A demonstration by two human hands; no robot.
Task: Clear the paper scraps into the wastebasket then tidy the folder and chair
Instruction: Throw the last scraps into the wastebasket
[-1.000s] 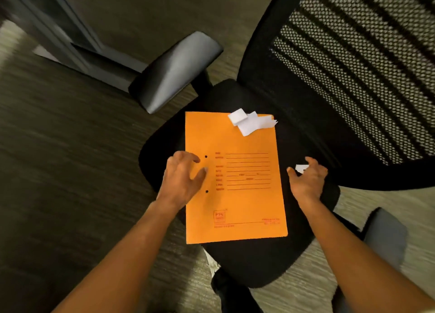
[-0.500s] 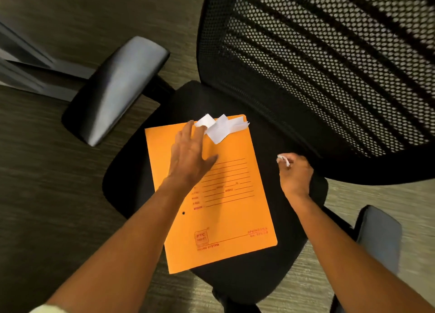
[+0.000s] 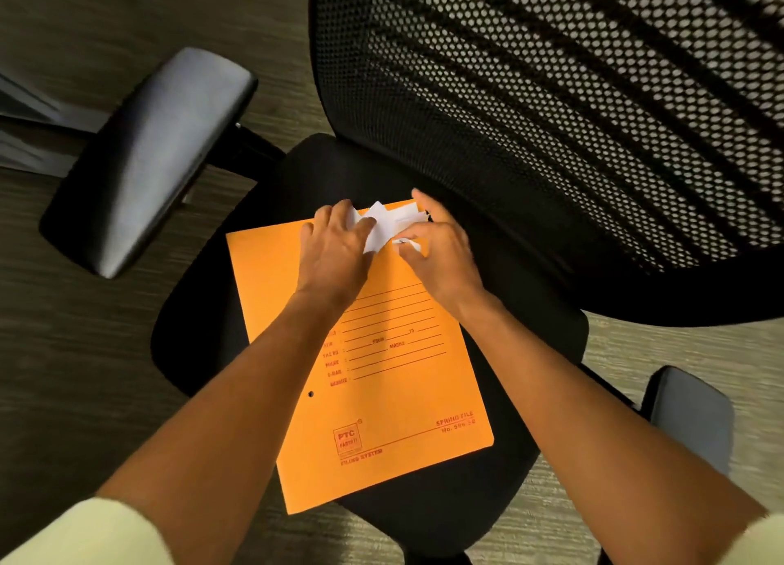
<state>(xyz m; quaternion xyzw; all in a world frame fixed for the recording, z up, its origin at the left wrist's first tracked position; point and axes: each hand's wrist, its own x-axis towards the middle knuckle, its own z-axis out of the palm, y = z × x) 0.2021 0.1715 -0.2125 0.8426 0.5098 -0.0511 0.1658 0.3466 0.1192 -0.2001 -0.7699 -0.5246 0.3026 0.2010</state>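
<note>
- Orange folder (image 3: 382, 373) lies flat on the black chair (image 3: 530, 318) seat.
- Both hands, left hand (image 3: 335, 254) and right hand (image 3: 441, 254), curl their fingers around white paper scraps (image 3: 382, 225) at the folder's far edge.

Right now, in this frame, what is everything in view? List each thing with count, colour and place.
paper scraps: a small pile, white, on the folder's far end, between both hands
folder: one, orange, flat on the chair seat
chair: one, black mesh back, black seat
armrests: two, dark, either side of the seat
floor: grey-brown carpet
left hand: gathering the scraps
right hand: pinching a scrap at the pile
</note>
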